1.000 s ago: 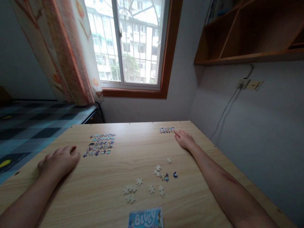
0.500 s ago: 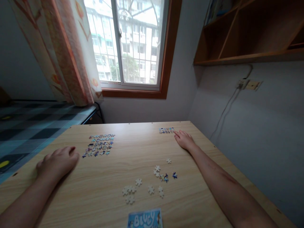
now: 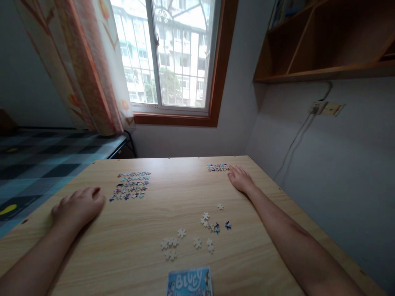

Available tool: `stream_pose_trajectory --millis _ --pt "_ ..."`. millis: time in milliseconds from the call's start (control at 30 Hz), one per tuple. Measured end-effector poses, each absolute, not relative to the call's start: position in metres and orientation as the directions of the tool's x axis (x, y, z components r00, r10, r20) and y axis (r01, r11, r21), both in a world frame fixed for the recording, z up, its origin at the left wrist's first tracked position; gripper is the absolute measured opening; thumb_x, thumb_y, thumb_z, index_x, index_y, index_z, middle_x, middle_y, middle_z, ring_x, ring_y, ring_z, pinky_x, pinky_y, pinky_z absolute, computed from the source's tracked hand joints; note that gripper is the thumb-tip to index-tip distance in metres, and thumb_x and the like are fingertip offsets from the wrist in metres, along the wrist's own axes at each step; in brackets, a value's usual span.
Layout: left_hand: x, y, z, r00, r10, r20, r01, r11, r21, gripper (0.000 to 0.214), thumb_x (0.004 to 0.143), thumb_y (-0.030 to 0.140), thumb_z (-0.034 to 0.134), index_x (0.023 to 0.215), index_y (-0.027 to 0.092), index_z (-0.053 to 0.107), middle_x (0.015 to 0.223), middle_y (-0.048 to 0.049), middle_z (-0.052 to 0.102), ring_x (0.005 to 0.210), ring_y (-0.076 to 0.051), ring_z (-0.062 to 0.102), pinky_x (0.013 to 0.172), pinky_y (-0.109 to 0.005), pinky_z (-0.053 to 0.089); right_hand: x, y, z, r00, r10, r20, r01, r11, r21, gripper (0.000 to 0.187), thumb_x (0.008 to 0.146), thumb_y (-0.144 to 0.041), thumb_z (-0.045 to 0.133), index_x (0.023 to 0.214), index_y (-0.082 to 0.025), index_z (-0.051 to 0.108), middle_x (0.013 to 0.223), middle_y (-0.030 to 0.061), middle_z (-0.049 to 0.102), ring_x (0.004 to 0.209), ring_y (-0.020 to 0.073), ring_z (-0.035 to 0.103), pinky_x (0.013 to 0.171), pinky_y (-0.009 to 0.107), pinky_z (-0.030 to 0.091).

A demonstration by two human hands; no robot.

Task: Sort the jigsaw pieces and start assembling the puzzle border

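Note:
My left hand [image 3: 78, 206] rests palm down on the wooden table [image 3: 148, 255], fingers loosely curled, holding nothing, just left of a patch of laid-out colourful puzzle pieces [image 3: 131, 186]. My right hand [image 3: 240, 179] lies flat far across the table, fingers stretched, with its fingertips beside a short row of joined pieces [image 3: 217, 167]. Several loose pieces [image 3: 197, 234], mostly face down, are scattered in the middle near me. A blue "Bluey" card [image 3: 189, 282] lies at the near edge.
A window [image 3: 173, 53] with a wooden frame and a patterned curtain [image 3: 83, 65] stands behind the table. A checked bed [image 3: 37, 164] is at the left. A wooden shelf [image 3: 324, 41] and a wall socket with a cable [image 3: 321, 108] are on the right wall.
The view has shifted slightly. Both hands stay resting in nearly the same places on the table.

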State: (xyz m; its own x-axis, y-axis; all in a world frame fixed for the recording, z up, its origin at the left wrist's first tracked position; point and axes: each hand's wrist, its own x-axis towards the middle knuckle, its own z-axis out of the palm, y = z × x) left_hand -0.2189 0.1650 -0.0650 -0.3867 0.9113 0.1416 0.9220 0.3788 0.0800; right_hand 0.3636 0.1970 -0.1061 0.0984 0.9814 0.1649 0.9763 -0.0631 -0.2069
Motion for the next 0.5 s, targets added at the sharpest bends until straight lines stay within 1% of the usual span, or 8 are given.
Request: stream_pose_trajectory --millis 67,100,167,200,267,333,433,500 --pt "-0.219 0.164 -0.065 -0.389 0.911 0.139 0.921 0.381 0.08 0.063 0.087 0.051 0.038 0.139 0.02 0.057 0.144 -0.0157 0.054 0.126 -0.039 0.051 0.105 -0.053 0.039 0.363 0.195 -0.101 0.067 0.973 0.221 0.965 -0.007 -0.261 0.06 0.1 -0.046 0.041 0.155 -0.023 0.039 0.16 0.0144 0.037 0.149 0.0309 0.029 0.118 0.049 0.025" --pt "-0.218 0.164 -0.064 -0.39 0.91 0.14 0.921 0.382 0.081 0.063 0.087 0.051 0.038 0.139 0.02 0.057 0.144 -0.0156 0.055 0.126 -0.039 0.051 0.105 -0.053 0.039 0.362 0.194 -0.097 0.035 0.965 0.261 0.953 0.047 -0.3 0.059 0.098 -0.045 0.046 0.152 -0.022 0.044 0.158 0.0148 0.041 0.146 0.0302 0.033 0.117 0.047 0.028" --pt "-0.215 0.162 -0.062 -0.391 0.91 0.14 0.92 0.383 0.083 0.062 0.087 0.05 0.039 0.138 0.02 0.057 0.144 -0.0157 0.055 0.126 -0.038 0.051 0.105 -0.053 0.039 0.359 0.19 -0.084 -0.044 0.947 0.318 0.899 0.176 -0.4 0.052 0.093 -0.044 0.053 0.138 -0.02 0.058 0.142 0.0153 0.057 0.131 0.0274 0.05 0.109 0.042 0.039" --pt "-0.214 0.161 -0.06 -0.393 0.909 0.139 0.919 0.384 0.084 0.062 0.087 0.049 0.039 0.138 0.02 0.057 0.144 -0.016 0.055 0.126 -0.038 0.051 0.105 -0.053 0.038 0.357 0.188 -0.076 -0.096 0.946 0.309 0.857 0.237 -0.459 0.046 0.091 -0.044 0.056 0.128 -0.018 0.064 0.128 0.014 0.065 0.117 0.0253 0.058 0.1 0.039 0.045" --pt "-0.21 0.159 -0.056 -0.395 0.909 0.13 0.918 0.387 0.084 0.062 0.088 0.049 0.038 0.139 0.019 0.057 0.144 -0.0167 0.054 0.127 -0.038 0.05 0.106 -0.053 0.038 0.351 0.182 -0.059 -0.262 0.95 0.17 0.761 0.311 -0.569 0.037 0.087 -0.046 0.06 0.107 -0.017 0.07 0.099 0.0089 0.07 0.088 0.0208 0.063 0.078 0.032 0.05" --pt "-0.207 0.157 -0.054 -0.399 0.91 0.115 0.916 0.391 0.083 0.063 0.089 0.049 0.036 0.14 0.018 0.056 0.145 -0.0171 0.053 0.128 -0.038 0.049 0.108 -0.052 0.036 0.341 0.174 -0.044 -0.47 0.881 -0.055 0.705 0.337 -0.624 0.032 0.082 -0.046 0.067 0.096 -0.017 0.072 0.084 0.0041 0.068 0.074 0.0168 0.059 0.065 0.027 0.045" --pt "-0.21 0.158 -0.055 -0.409 0.907 0.101 0.912 0.4 0.093 0.063 0.089 0.05 0.035 0.141 0.018 0.054 0.147 -0.0162 0.051 0.13 -0.037 0.048 0.108 -0.051 0.036 0.321 0.161 -0.031 -0.608 0.709 -0.358 0.724 0.309 -0.617 0.033 0.074 -0.042 0.076 0.097 -0.018 0.073 0.077 0.0001 0.065 0.068 0.0138 0.057 0.058 0.024 0.04" --pt "-0.217 0.162 -0.062 -0.373 0.921 0.116 0.925 0.36 0.119 0.064 0.089 0.051 0.035 0.139 0.016 0.054 0.145 -0.0195 0.051 0.128 -0.041 0.047 0.106 -0.058 0.035 0.309 0.153 -0.027 -0.595 0.671 -0.443 0.765 0.303 -0.568 0.036 0.07 -0.04 0.08 0.098 -0.019 0.072 0.078 -0.001 0.065 0.068 0.0132 0.057 0.057 0.023 0.039"
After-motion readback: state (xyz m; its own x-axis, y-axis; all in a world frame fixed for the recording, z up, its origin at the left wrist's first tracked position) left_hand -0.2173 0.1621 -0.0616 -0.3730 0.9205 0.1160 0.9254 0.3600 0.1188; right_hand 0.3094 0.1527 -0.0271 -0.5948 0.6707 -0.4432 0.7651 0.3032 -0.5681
